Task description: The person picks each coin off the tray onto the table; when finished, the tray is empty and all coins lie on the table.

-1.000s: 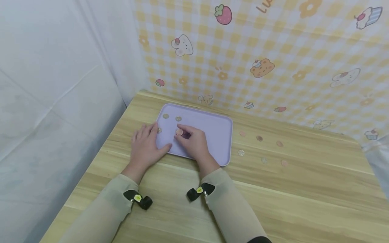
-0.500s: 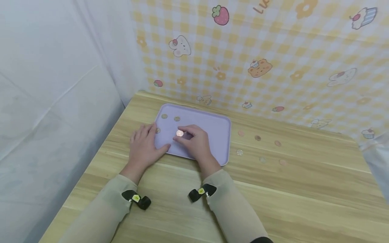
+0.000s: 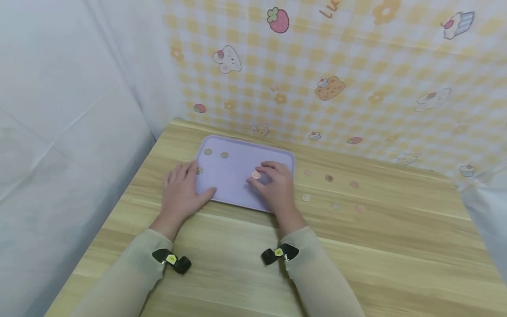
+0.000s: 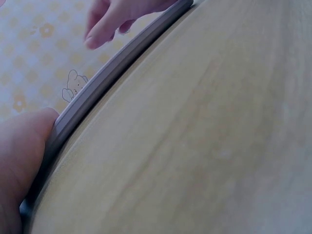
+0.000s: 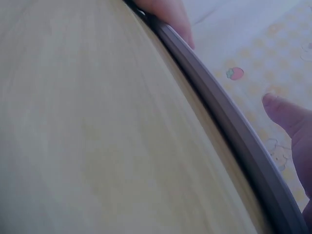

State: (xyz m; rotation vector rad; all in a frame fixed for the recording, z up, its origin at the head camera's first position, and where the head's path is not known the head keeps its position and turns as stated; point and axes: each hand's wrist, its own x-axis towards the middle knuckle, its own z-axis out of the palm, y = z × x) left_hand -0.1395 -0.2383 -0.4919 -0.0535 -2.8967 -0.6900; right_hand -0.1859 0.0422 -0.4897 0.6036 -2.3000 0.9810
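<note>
A lavender tray (image 3: 237,193) lies on the wooden table near the back wall. My left hand (image 3: 186,185) rests flat on its front left corner, thumb on the rim (image 4: 112,73). My right hand (image 3: 264,177) hovers over the tray's right half and pinches a copper coin (image 3: 256,175) between thumb and forefinger. Three other coins lie on the tray: two at the back left (image 3: 207,152) (image 3: 224,155) and one (image 3: 199,170) by my left fingertips. In the right wrist view only the tray rim (image 5: 234,131) and a fingertip (image 5: 292,117) show.
Several coins are scattered on the table right of the tray, among them a silver one (image 3: 305,197) close to the rim and a brown one (image 3: 328,178). A checked patterned wall stands behind, a white sheet at the left.
My right hand has carried the coin to the right, from the tray's left-middle to its right half. The left hand has stayed on the tray's corner.
</note>
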